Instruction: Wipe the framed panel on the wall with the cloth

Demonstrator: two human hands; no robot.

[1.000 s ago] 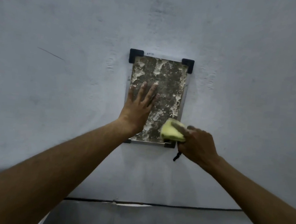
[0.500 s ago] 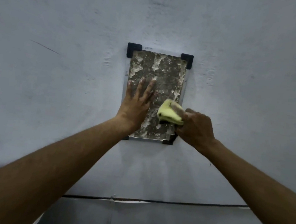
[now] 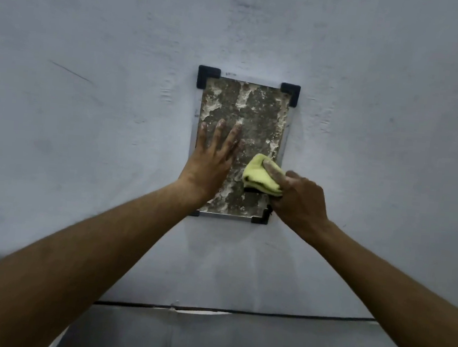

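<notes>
A framed panel (image 3: 256,111) hangs on the pale wall, with a thin metal rim, black corner pieces and a mottled grey surface with white flaky patches. My left hand (image 3: 209,163) lies flat on its lower left part, fingers spread and pointing up. My right hand (image 3: 298,199) grips a folded yellow cloth (image 3: 258,176) and presses it against the panel's lower right part, near the right rim. The right hand hides part of the lower right corner piece.
The pale grey wall (image 3: 86,131) fills the view around the panel, with small scuffs. A thin black cable (image 3: 264,314) runs horizontally along the wall below the panel. Under it the wall surface is darker.
My right hand has carried the cloth up from the panel's bottom right corner to a spot a little higher on the surface. My left hand has stayed flat on the panel.
</notes>
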